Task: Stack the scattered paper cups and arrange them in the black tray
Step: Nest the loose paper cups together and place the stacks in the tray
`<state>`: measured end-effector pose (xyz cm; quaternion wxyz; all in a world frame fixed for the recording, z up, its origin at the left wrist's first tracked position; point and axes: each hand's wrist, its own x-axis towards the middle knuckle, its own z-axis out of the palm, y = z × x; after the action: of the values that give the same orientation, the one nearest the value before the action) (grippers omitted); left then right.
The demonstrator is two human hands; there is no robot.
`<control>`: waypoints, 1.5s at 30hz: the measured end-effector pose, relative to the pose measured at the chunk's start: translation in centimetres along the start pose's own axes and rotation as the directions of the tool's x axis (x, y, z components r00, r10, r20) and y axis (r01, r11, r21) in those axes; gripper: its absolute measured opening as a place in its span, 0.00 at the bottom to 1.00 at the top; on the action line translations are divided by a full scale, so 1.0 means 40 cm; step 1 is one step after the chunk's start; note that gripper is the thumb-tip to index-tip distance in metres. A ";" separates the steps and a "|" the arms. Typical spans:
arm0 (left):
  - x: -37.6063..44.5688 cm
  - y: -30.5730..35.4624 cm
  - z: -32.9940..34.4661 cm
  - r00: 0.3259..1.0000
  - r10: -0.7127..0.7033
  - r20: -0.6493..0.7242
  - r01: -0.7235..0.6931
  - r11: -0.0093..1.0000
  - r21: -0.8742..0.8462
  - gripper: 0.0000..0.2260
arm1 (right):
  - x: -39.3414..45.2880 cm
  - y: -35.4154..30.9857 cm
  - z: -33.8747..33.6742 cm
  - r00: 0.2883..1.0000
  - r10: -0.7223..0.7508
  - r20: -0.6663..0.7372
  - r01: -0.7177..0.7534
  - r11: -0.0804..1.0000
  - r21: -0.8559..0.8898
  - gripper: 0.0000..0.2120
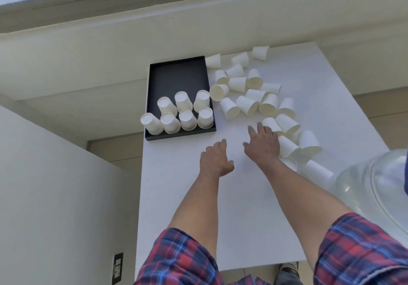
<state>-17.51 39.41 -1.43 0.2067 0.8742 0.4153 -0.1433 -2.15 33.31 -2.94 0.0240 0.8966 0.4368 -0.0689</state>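
Black tray (176,75): far left on the white bench (198,207), seven upturned cup stacks (186,119) inside.
Loose paper cups (249,106): scattered right (mostly on their sides).
Left hand (215,160): fingers relaxed, empty.
Right hand (262,143): fingers spread, touching cups.

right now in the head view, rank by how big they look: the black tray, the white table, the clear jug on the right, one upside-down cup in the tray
1. white table
2. black tray
3. clear jug, cut off by the frame edge and nearer the camera, so its place against the tray is unsure
4. upside-down cup
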 end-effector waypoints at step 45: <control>-0.169 -0.001 0.107 0.978 -0.161 0.130 0.204 0.852 -0.482 0.42 | -0.214 0.131 0.001 0.982 -0.063 0.181 0.093 0.982 -0.167 0.11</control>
<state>-22.01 32.86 -2.34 0.4254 0.7423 0.5101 -0.0887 -3.22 23.40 -1.85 0.1380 0.8636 0.4724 -0.1096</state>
